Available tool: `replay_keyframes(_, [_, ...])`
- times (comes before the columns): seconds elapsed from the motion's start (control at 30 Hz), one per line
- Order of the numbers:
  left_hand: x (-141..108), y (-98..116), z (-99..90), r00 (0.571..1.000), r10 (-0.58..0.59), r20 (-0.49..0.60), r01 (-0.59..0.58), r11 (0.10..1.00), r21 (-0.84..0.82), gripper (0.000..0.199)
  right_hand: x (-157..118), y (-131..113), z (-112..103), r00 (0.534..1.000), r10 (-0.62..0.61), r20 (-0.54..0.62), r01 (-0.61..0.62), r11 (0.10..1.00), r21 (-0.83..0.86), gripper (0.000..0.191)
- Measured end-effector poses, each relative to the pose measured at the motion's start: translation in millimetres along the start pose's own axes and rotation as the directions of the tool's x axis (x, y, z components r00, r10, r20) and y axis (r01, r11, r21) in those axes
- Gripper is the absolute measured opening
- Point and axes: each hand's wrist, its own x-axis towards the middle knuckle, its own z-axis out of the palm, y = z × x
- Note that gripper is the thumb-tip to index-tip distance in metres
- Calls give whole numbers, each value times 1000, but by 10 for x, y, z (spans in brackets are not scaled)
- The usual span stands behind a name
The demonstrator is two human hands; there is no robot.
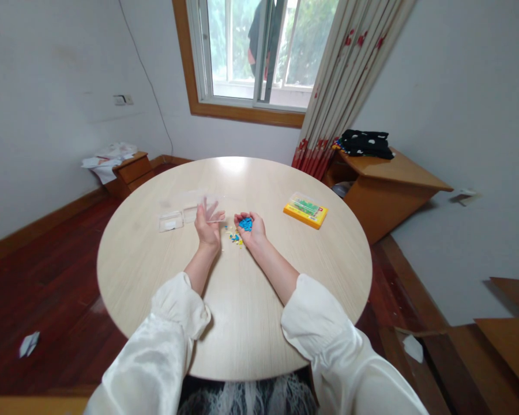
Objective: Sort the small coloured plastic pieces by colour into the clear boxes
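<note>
My left hand [208,229] is wrapped round a clear plastic box [215,217], held a little above the round table [237,311]. My right hand [255,231] is cupped palm up, with a heap of small blue pieces [245,223] in it. Between the hands, loose blue and yellow pieces [236,237] lie scattered on the tabletop. Another clear plastic case [170,222] rests on the table, left of my left hand.
A yellow box [306,217] with a clear container of green pieces [305,205] on it is at the table's right. Beyond stand a wooden cabinet [384,178] with dark cloth [367,143], and a curtain [346,75]. Behind the window [237,57] a person is partly visible.
</note>
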Motion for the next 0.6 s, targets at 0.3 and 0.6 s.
replay_keyframes(0.3, [38, 46, -29, 993, -116, -33, 114, 991, -64, 57, -54, -36, 10, 993, -79, 92, 101, 958, -268, 34])
replay_keyframes(0.6, [67, 141, -55, 984, -177, 3, 175, 971, -163, 66, -158, -76, -23, 895, -303, 329, 441, 717, -540, 33])
